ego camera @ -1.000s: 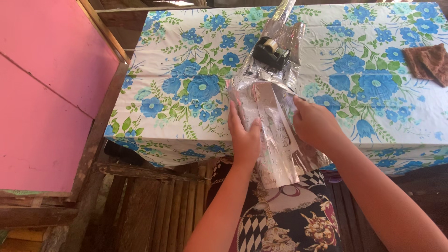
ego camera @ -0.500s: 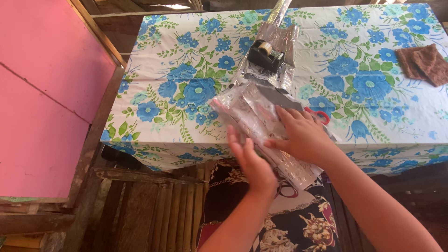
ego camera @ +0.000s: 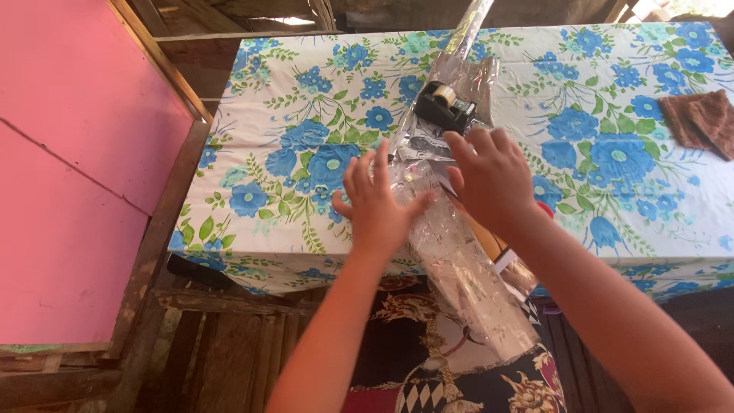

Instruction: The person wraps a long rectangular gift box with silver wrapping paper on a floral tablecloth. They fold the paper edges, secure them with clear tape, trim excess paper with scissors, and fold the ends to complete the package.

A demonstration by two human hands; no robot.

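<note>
Two bare hands press down on a long parcel wrapped in silvery foil paper [ego camera: 459, 268], which lies at the near edge of a table under a blue-flowered cloth [ego camera: 290, 138] and hangs off that edge toward the person's lap. The left hand [ego camera: 375, 203] lies flat with fingers spread on the parcel's left side; the right hand [ego camera: 489, 172] cups over its far end, fingers curved down on the wrap. Neither hand is closed around anything: both are open and bearing down.

Just beyond the right hand's fingertips sits a black tape dispenser [ego camera: 443, 103] on a loose strip of the same silvery paper that runs to the table's far edge. A sliver of something red [ego camera: 544, 208], possibly a scissors handle, peeks out to the right of the right wrist. A brown cloth [ego camera: 699, 118] lies far right, well apart.

Holding the fold down well likely calls for steady, even pressure from the left palm, so the slippery wrap cannot spring open, and for keeping the overhanging end from tipping off the table.
</note>
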